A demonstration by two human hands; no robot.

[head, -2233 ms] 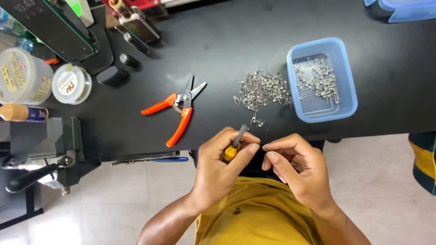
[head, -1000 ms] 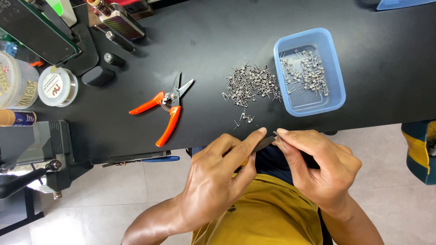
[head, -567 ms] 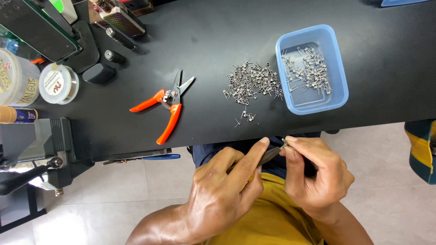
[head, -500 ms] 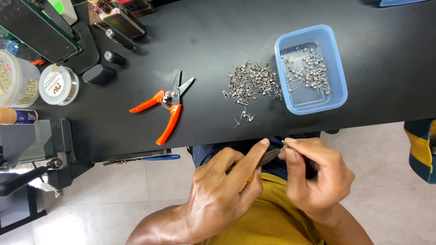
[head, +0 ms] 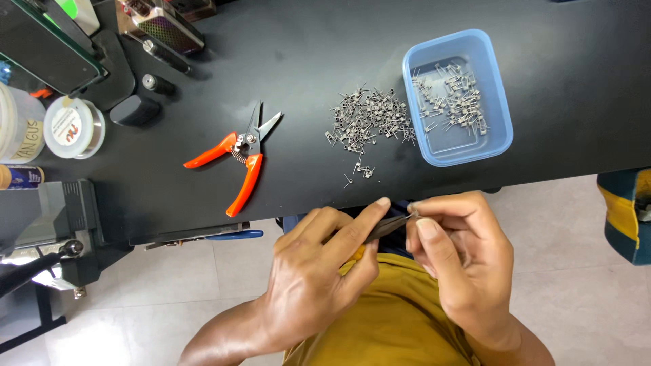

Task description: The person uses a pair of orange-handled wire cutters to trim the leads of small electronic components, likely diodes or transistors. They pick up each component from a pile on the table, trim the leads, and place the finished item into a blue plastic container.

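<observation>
My left hand (head: 315, 271) grips a thin tool with a yellow handle (head: 380, 232), forefinger stretched along its dark shaft. My right hand (head: 458, 261) pinches a tiny metal piece (head: 411, 215) at the tool's tip, thumb and forefinger closed on it. Both hands hover below the near edge of the black table (head: 325, 61), over my lap. A loose heap of small metal coils (head: 369, 125) lies on the table just above the hands. A blue plastic tray (head: 503, 132) to its right holds several more coils.
Orange-handled cutters (head: 237, 159) lie open left of the heap. Far left stand a white wire spool (head: 71, 127), a white tub (head: 17, 125), small black cylinders (head: 159, 83) and a grey vise-like device (head: 61, 224). A box-shaped gadget (head: 163, 27) sits at the top.
Both hands dropped from the table edge toward my lap and closed together at the tool's tip. In the last half second they have barely moved.
</observation>
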